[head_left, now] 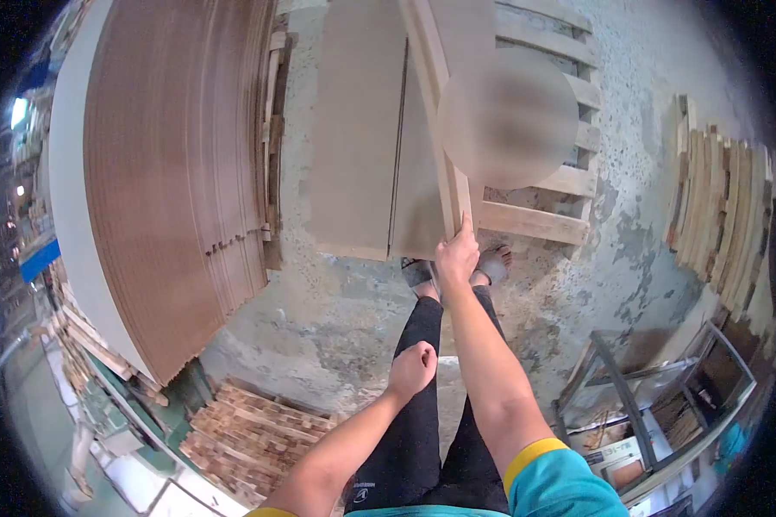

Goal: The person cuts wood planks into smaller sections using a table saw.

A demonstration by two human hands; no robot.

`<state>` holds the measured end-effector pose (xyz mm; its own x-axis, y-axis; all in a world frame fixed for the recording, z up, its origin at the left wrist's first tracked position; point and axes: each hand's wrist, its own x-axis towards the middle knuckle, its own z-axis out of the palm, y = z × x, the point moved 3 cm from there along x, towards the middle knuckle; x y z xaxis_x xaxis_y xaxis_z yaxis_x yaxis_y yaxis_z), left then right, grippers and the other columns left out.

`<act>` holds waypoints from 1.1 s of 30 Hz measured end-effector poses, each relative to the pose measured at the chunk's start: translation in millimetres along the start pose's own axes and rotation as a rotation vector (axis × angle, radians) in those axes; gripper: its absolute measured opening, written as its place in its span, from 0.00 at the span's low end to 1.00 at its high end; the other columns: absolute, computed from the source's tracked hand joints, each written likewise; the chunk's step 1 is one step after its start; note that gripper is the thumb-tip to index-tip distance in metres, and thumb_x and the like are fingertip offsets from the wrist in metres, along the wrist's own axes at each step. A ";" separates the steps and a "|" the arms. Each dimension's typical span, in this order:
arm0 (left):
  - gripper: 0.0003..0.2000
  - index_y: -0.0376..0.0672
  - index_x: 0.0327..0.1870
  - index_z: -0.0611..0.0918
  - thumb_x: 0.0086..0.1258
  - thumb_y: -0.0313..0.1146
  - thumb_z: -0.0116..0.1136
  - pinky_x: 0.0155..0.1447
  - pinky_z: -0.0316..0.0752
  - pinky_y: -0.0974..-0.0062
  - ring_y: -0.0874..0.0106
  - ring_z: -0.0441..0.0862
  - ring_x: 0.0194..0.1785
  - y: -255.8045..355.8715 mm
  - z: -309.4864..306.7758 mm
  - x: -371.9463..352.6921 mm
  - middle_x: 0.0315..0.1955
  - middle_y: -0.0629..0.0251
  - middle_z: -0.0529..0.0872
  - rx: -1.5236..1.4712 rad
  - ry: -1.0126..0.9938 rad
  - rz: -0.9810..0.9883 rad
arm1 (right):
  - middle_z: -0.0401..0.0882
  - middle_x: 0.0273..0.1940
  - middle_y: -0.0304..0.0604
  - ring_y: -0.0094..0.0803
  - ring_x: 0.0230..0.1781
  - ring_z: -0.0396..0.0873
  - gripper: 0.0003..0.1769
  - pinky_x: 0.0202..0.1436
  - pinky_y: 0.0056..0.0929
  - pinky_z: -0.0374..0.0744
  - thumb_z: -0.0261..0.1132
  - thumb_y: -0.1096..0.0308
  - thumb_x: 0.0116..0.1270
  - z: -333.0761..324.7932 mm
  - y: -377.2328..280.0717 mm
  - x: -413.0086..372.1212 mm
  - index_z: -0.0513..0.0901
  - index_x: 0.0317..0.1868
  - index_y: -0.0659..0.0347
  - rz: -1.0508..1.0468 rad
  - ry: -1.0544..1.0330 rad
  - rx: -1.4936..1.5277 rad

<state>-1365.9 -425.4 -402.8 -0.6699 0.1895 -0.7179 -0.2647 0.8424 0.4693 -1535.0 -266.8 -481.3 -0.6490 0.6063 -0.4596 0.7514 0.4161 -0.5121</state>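
My right hand (457, 256) is closed round the near end of a long pale wooden batten (440, 129), which reaches away from me to the top edge of the view. My left hand (416, 372) is curled into a fist over my thigh, with nothing visible in it. Beyond my feet lie flat brown boards (353, 146), split by a dark lengthwise gap. The batten passes above their right part. To its right shows a slatted wooden pallet (535, 222), partly covered by a blurred round patch.
On the left stands a tall stack of brown sheets (172, 155). Wooden strips (720, 207) lie at the right. A metal-framed cart (638, 405) sits at lower right, and stacked small wood pieces (250, 439) at lower left. The concrete floor (319, 345) is stained.
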 end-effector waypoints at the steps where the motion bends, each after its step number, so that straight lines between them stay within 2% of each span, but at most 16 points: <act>1: 0.05 0.42 0.35 0.80 0.67 0.32 0.59 0.36 0.80 0.61 0.56 0.85 0.31 -12.0 3.2 -4.5 0.27 0.54 0.86 -0.087 0.068 0.010 | 0.80 0.55 0.60 0.57 0.55 0.79 0.41 0.60 0.47 0.77 0.67 0.76 0.54 -6.0 -1.7 -1.2 0.65 0.71 0.58 0.054 -0.061 0.011; 2: 0.04 0.41 0.35 0.80 0.67 0.32 0.59 0.36 0.80 0.62 0.55 0.85 0.31 -22.6 6.0 -9.6 0.26 0.54 0.86 -0.176 0.138 0.026 | 0.81 0.53 0.61 0.57 0.55 0.79 0.40 0.59 0.47 0.77 0.65 0.76 0.56 -14.7 -4.5 -0.4 0.65 0.71 0.59 0.105 -0.116 0.022; 3: 0.05 0.41 0.36 0.82 0.68 0.32 0.59 0.37 0.80 0.63 0.56 0.86 0.32 -26.9 0.7 -15.0 0.27 0.54 0.86 -0.276 0.175 0.038 | 0.83 0.48 0.63 0.58 0.52 0.81 0.33 0.57 0.47 0.78 0.65 0.72 0.57 -24.5 -0.1 -0.8 0.70 0.66 0.62 0.114 -0.091 0.020; 7: 0.08 0.40 0.38 0.85 0.68 0.35 0.60 0.40 0.80 0.67 0.62 0.88 0.35 -51.4 -13.2 -22.5 0.28 0.53 0.88 -0.485 0.233 -0.074 | 0.84 0.46 0.61 0.52 0.49 0.83 0.30 0.53 0.41 0.80 0.68 0.66 0.54 -85.7 12.4 -12.9 0.76 0.59 0.64 -0.043 -0.217 0.091; 8: 0.09 0.39 0.38 0.84 0.68 0.36 0.60 0.38 0.80 0.66 0.61 0.87 0.32 -43.7 -35.5 -22.1 0.27 0.55 0.87 -0.407 0.313 0.007 | 0.85 0.45 0.59 0.49 0.49 0.84 0.29 0.52 0.39 0.80 0.69 0.64 0.53 -107.7 8.5 -26.4 0.78 0.56 0.66 -0.086 -0.265 0.174; 10: 0.11 0.40 0.42 0.83 0.69 0.38 0.61 0.45 0.79 0.63 0.59 0.86 0.38 -31.6 -78.2 -17.5 0.33 0.55 0.87 -0.516 0.294 -0.063 | 0.86 0.44 0.50 0.39 0.44 0.85 0.24 0.50 0.35 0.81 0.68 0.66 0.55 -149.1 -7.8 -64.5 0.79 0.52 0.70 0.037 -0.319 0.246; 13: 0.22 0.40 0.52 0.77 0.67 0.48 0.63 0.59 0.72 0.57 0.53 0.78 0.54 -35.3 -130.1 -3.4 0.47 0.51 0.83 -0.239 0.407 0.026 | 0.85 0.44 0.46 0.32 0.43 0.84 0.23 0.47 0.32 0.82 0.68 0.65 0.59 -199.5 -28.4 -134.1 0.80 0.53 0.68 0.213 -0.436 0.541; 14: 0.29 0.38 0.58 0.75 0.68 0.55 0.60 0.62 0.72 0.58 0.53 0.76 0.59 -33.7 -146.1 -1.1 0.51 0.49 0.82 -0.197 0.314 -0.011 | 0.84 0.44 0.46 0.32 0.42 0.84 0.22 0.46 0.32 0.82 0.68 0.66 0.60 -219.2 -40.1 -160.5 0.80 0.53 0.68 0.276 -0.453 0.627; 16: 0.36 0.36 0.64 0.73 0.69 0.61 0.56 0.66 0.70 0.59 0.54 0.73 0.65 -33.7 -161.0 -2.4 0.57 0.49 0.81 -0.422 0.076 -0.262 | 0.85 0.43 0.44 0.29 0.40 0.83 0.20 0.44 0.30 0.82 0.68 0.63 0.62 -256.9 -52.2 -206.3 0.82 0.50 0.67 0.337 -0.428 0.626; 17: 0.38 0.36 0.68 0.71 0.70 0.63 0.53 0.68 0.70 0.61 0.57 0.73 0.67 -47.2 -150.5 0.0 0.60 0.51 0.80 -0.709 -0.273 -0.265 | 0.85 0.43 0.44 0.29 0.40 0.83 0.20 0.44 0.30 0.82 0.68 0.63 0.62 -273.8 -59.1 -226.9 0.82 0.50 0.67 0.324 -0.403 0.638; 19: 0.34 0.37 0.66 0.73 0.72 0.58 0.54 0.66 0.73 0.61 0.58 0.78 0.63 39.4 -205.9 -84.8 0.59 0.53 0.81 -1.229 -0.700 -0.414 | 0.85 0.42 0.43 0.29 0.38 0.83 0.18 0.42 0.30 0.82 0.68 0.63 0.62 -302.0 -63.4 -266.2 0.83 0.48 0.67 0.451 -0.393 0.708; 23: 0.27 0.37 0.67 0.72 0.75 0.47 0.50 0.62 0.77 0.57 0.58 0.81 0.59 66.8 -193.7 -163.6 0.59 0.52 0.81 -1.505 -0.843 -0.440 | 0.86 0.42 0.46 0.32 0.37 0.85 0.19 0.43 0.31 0.82 0.67 0.63 0.62 -355.7 -53.2 -320.9 0.82 0.51 0.66 0.503 -0.379 0.786; 26: 0.26 0.37 0.66 0.73 0.74 0.47 0.50 0.63 0.76 0.56 0.56 0.81 0.58 77.0 -171.9 -196.4 0.58 0.51 0.81 -1.464 -0.788 -0.392 | 0.86 0.41 0.46 0.33 0.36 0.85 0.19 0.44 0.32 0.82 0.66 0.64 0.63 -396.8 -37.9 -344.3 0.82 0.50 0.67 0.534 -0.330 0.827; 29: 0.27 0.35 0.66 0.71 0.74 0.46 0.51 0.60 0.78 0.56 0.56 0.82 0.56 115.4 -173.4 -230.5 0.57 0.50 0.81 -1.505 -0.907 -0.371 | 0.85 0.41 0.48 0.36 0.37 0.85 0.19 0.44 0.35 0.83 0.66 0.63 0.64 -440.2 -22.6 -371.8 0.82 0.51 0.68 0.613 -0.318 0.905; 31: 0.27 0.35 0.67 0.70 0.74 0.45 0.50 0.61 0.78 0.56 0.55 0.82 0.56 137.4 -175.1 -246.2 0.56 0.49 0.82 -1.406 -0.961 -0.343 | 0.85 0.42 0.48 0.37 0.38 0.85 0.20 0.45 0.36 0.83 0.66 0.63 0.64 -453.6 -8.4 -402.0 0.82 0.51 0.68 0.630 -0.238 1.037; 33: 0.26 0.34 0.67 0.69 0.73 0.42 0.47 0.61 0.77 0.56 0.53 0.82 0.55 157.9 -165.3 -264.6 0.54 0.49 0.82 -1.305 -0.954 -0.283 | 0.85 0.44 0.50 0.40 0.40 0.85 0.21 0.46 0.38 0.83 0.66 0.62 0.65 -450.1 39.4 -433.0 0.81 0.53 0.69 0.578 -0.165 1.114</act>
<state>-1345.1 -426.0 -53.7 0.0129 0.7533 -0.6575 -0.9996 0.0264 0.0107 -1170.7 -207.9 24.2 -0.3279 0.3836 -0.8633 0.4739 -0.7238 -0.5016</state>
